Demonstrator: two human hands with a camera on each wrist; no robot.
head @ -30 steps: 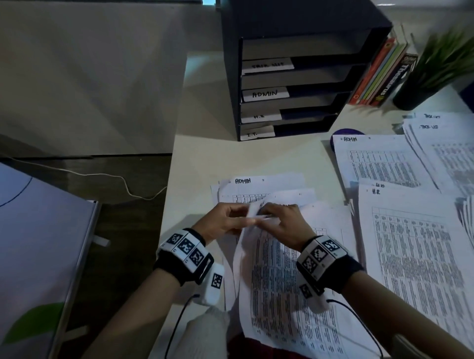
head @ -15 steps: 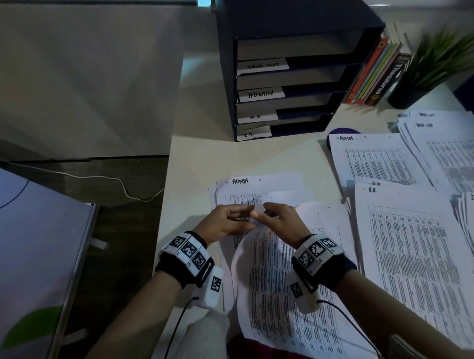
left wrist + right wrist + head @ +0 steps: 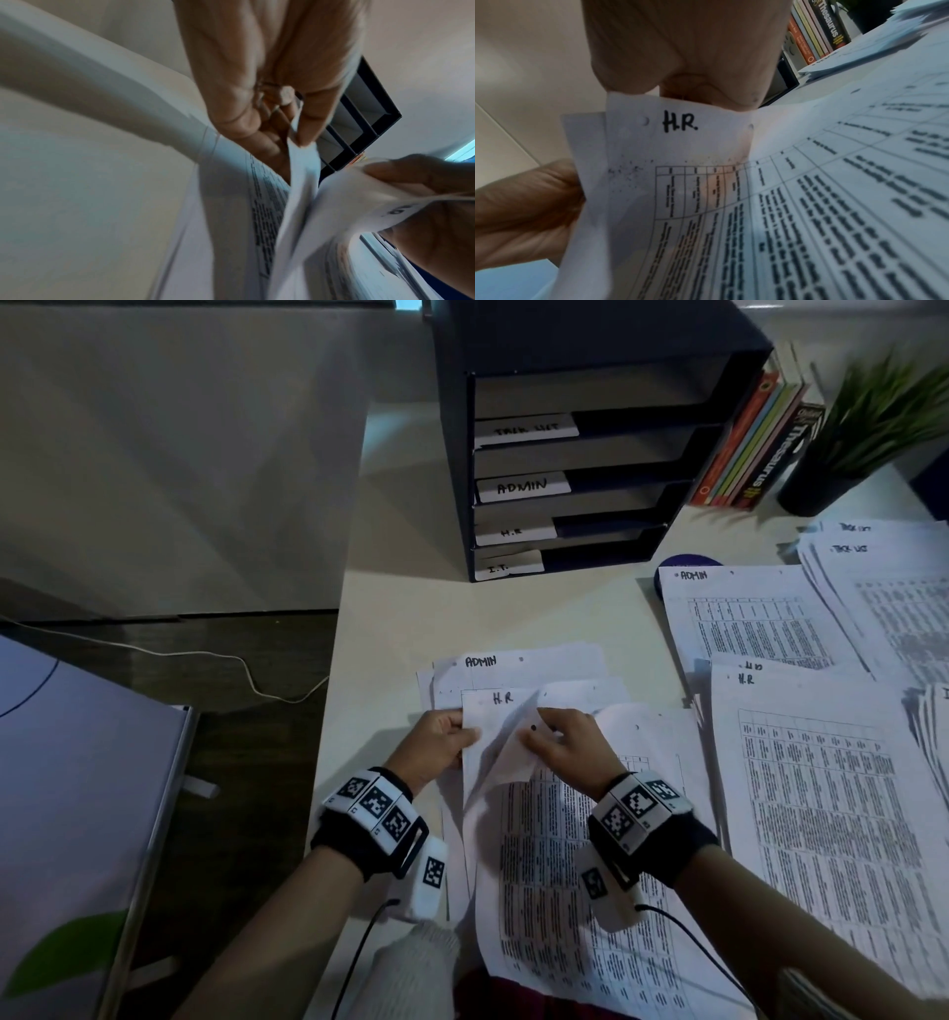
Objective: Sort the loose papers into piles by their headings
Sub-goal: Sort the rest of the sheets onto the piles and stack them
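- A person's left hand [image 3: 436,747] is pinching the left edge of a sheet headed "H.R" [image 3: 493,711], thumb on top and fingers curled beneath, near the front-left corner of the table [image 3: 411,608].
- The right hand [image 3: 560,742] is gripping the top edge of a neighbouring loose sheet [image 3: 518,752] and peeling it back, fingers curled round the paper; the right wrist view is showing a page marked "H.R." [image 3: 680,123] with two punch holes beside the writing.
- Both hands are working over the unsorted stack [image 3: 565,865], which is lying at the front edge of the table under a page headed "ADMIN" [image 3: 513,662].
- Sorted piles are lying toward the right edge: an "ADMIN" pile [image 3: 744,618], an "H.R" pile [image 3: 821,788] nearer the front, and a task-list pile [image 3: 883,588] at the far right, its heading blurred.
- The paper is looking thin, light and floppy, already curling where it is being lifted; sheets are likely to cling together, so a pinch at a top corner, beside the heading, seems the safest hold.
- A dark tray rack [image 3: 580,454] at the back of the table is carrying labels "ADMIN", "H.R" and "I.T."; the top label is too faint to read.
- A book spine reading "Thesaurus" [image 3: 775,454] is standing beside a potted plant [image 3: 873,418].
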